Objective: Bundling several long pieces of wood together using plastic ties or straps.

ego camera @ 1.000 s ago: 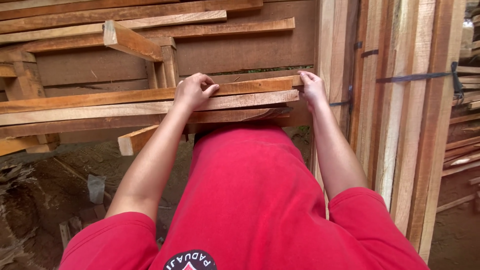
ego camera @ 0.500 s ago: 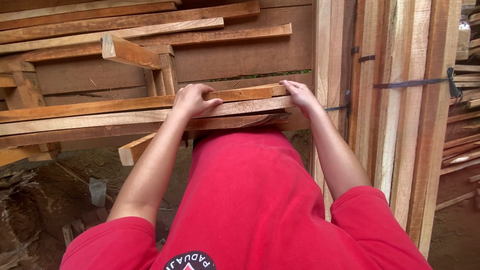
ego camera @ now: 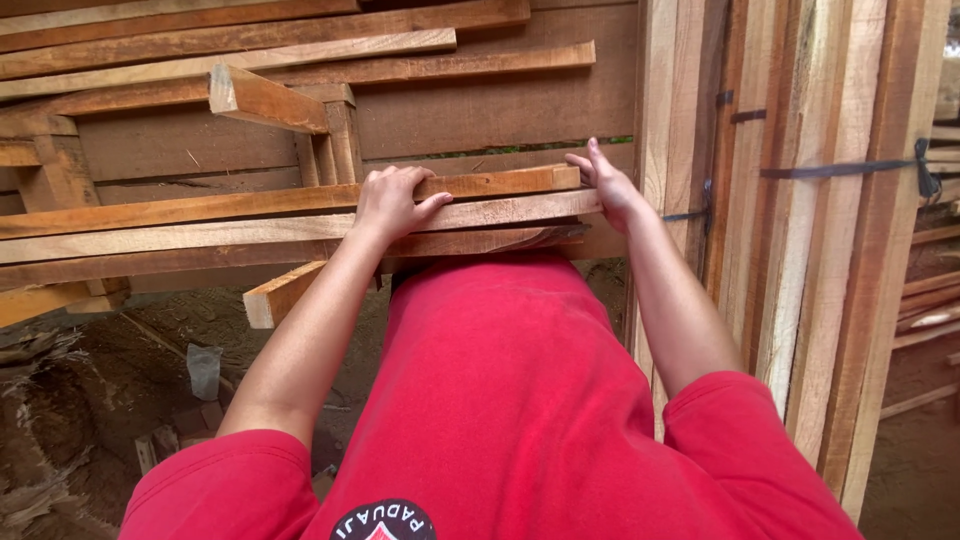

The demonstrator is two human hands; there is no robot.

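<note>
While half a second ago resting fingers-down on the right end of the top slat [ego camera: 300,203], right hand [ego camera: 608,185] now lifted off it, open, fingers spread and pointing up just past the slat's cut end, palm close to that end; touching or not, cannot tell. Left hand [ego camera: 392,200] unchanged in place: clamped over the same slat near its middle, fingers curled across the top face, thumb along the near edge. Judged from this: grip now one-handed, right end of the slat freed.

Head view, the only one: slat long, thin, reddish-brown, rough-sawn, lying nearly level at waist height, topmost of a small stack of slats [ego camera: 230,245]. Behind, more stacked boards [ego camera: 250,55]; at right, upright planks [ego camera: 800,260] bound with a dark strap [ego camera: 840,168]. Below, bare dirt floor [ego camera: 90,380].
</note>
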